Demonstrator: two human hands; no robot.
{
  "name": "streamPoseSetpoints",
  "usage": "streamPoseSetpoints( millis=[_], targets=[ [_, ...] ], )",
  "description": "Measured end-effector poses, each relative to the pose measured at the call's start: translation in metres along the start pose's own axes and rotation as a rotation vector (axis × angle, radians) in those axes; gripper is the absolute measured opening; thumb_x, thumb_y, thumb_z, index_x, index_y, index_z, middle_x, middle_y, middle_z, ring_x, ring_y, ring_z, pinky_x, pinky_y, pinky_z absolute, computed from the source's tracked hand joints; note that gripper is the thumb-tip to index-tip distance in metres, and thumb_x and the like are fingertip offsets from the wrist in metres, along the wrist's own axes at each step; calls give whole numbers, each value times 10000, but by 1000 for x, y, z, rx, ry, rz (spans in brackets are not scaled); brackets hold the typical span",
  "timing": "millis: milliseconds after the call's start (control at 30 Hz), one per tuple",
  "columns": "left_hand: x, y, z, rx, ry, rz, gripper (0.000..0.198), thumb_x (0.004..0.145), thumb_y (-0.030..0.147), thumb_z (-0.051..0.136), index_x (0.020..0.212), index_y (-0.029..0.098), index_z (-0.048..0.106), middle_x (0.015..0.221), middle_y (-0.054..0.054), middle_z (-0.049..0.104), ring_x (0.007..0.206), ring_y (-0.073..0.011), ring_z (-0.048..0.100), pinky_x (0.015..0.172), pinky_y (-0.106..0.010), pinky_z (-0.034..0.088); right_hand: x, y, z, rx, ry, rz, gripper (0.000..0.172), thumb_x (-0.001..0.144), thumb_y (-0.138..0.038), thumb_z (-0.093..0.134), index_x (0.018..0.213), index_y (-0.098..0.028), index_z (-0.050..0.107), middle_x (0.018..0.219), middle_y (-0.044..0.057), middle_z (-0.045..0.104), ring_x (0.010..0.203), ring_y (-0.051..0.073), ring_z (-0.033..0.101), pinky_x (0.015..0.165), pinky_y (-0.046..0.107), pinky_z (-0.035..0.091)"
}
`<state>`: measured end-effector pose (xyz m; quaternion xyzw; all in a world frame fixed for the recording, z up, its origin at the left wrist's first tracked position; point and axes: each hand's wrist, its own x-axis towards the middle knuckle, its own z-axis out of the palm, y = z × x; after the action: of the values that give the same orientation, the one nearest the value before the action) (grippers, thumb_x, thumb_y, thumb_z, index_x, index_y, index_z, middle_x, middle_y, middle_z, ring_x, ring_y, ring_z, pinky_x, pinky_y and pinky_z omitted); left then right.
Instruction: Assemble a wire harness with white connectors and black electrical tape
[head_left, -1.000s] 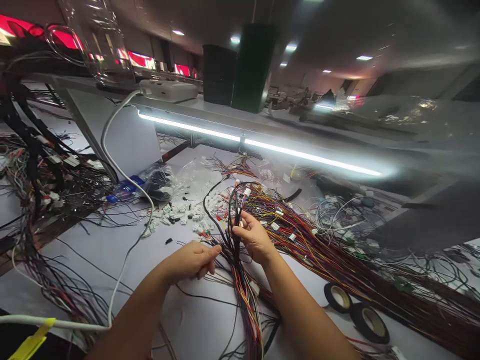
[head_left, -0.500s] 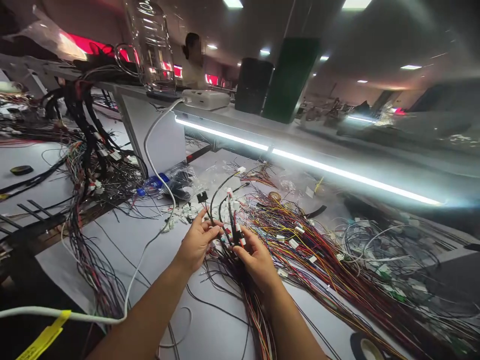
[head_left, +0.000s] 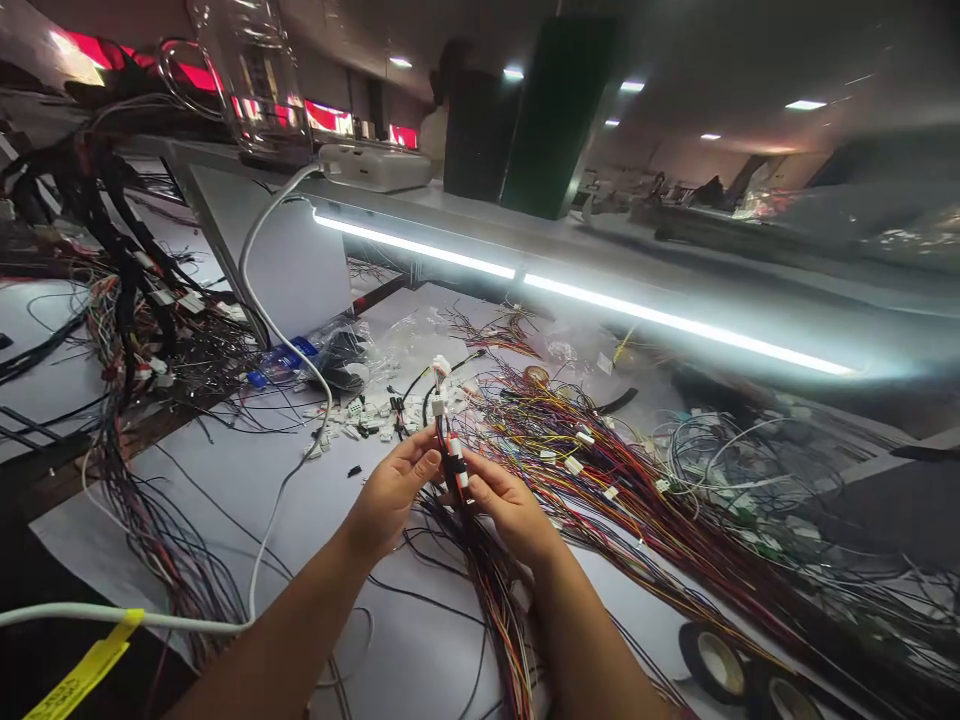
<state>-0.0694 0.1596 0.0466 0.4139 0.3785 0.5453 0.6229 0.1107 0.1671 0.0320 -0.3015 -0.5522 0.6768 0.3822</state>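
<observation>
Two nearly closed hands (head_left: 386, 500) (head_left: 517, 510) pinch the wire bundle (head_left: 475, 548) between them.

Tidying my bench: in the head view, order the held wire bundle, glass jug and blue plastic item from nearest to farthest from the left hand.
1. Held wire bundle: touching left hand
2. Blue plastic item: tabletop, left
3. Glass jug: upper-left shelf

1. This is a workshop, apparently for wiring.
2. Bundles of wires (head_left: 510, 640) spread over a white bench (head_left: 322, 500).
3. Loose connectors (head_left: 364, 415) lie scattered there; rolls of black tape (head_left: 691, 650) sit nearer.
4. A tube lamp (head_left: 675, 321) shines below a shelf (head_left: 480, 225).
5. Ceiling lights (head_left: 806, 105) recede over a large room.
</observation>
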Motion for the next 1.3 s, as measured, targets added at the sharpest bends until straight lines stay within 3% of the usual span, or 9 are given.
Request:
streamPoseSetpoints(
  millis=[100, 367, 533, 633, 767, 867, 1000, 1133, 1300],
  targets=[
    [1, 2, -1, -246, -20, -49, 289, 835, 283, 650, 1100, 167, 650, 990, -66, 646, 872, -174, 584, 806, -272, 470, 0, -2, -3, -175, 1, 20, 368, 915, -420, 515, 1265, -330, 585, 1160, 26, 643, 812, 152, 675, 754, 318, 540],
    [6, 6, -14, -555, -84, -236, 105, 814, 197, 558, 781, 132, 634, 767, -25, 553, 630, -136, 557, 659, -298, 511, -1, -14, -9, -461, 354, 71, 369, 903, -372, 472, 1242, -264, 568, 1188, 85, 606, 713, 180, 702, 387, 211, 455],
    [12, 2, -11, -449, 166, -329, 143, 751, 40, 565, 841, 151, 571, 763, -7, 569, 552, -90, 559, 535, -217, 485, -16, -35, -19, -678, 422, -6, 336, 929, -337, 433, 1215, -287, 603, 1167, 61, 636, 677, 157, 681, 560, 279, 513],
    [14, -1, -12, -421, 153, -378, 287, 732, 27, 579, 1000, 131, 582, 830, -40, 616, 546, -79, 558, 486, -188, 451, -26, -49, -22, -878, 475, -33, 324, 908, -292, 465, 1183, -302, 636, 1084, 51, 682, 671, 172, 660, 681, 336, 503],
    [13, -3, -15, -420, 117, -387, 256, 702, 47, 564, 936, 124, 633, 696, -24, 611, 564, -115, 558, 529, -229, 472, -36, -66, -19, -1014, 493, -50, 307, 906, -294, 471, 1150, -288, 658, 959, 52, 718, 721, 207, 650, 727, 363, 477],
    [8, -3, -15, -440, -22, -344, 166, 695, 107, 567, 821, 155, 665, 588, -22, 591, 630, -168, 579, 660, -309, 498, -37, -68, -10, -942, 369, -52, 299, 914, -299, 471, 1149, -283, 655, 923, 40, 724, 754, 208, 658, 732, 354, 482],
    [0, -3, -14, -365, -246, -190, 107, 701, 135, 583, 684, 182, 676, 446, 9, 521, 513, -137, 506, 737, -335, 451, -24, -47, 3, -923, 224, -28, 265, 872, -224, 521, 1048, -287, 709, 994, 36, 732, 924, 238, 661, 828, 371, 470],
    [-3, 0, -18, -100, -365, -67, 108, 708, 200, 629, 611, 204, 676, 396, -4, 529, 446, -150, 466, 685, -364, 421, -6, -15, 11, -835, 56, -77, 321, 849, -158, 535, 1093, -299, 689, 1046, 24, 714, 965, 212, 643, 836, 331, 471],
    [-6, 21, -21, 309, -726, -129, 221, 754, 313, 615, 596, 225, 743, 526, -97, 624, 619, -248, 549, 795, -441, 428, 0, 5, 12, -881, 17, -109, 314, 818, -165, 603, 1102, -276, 680, 1028, 38, 685, 946, 199, 618, 823, 301, 460]
  ],
)
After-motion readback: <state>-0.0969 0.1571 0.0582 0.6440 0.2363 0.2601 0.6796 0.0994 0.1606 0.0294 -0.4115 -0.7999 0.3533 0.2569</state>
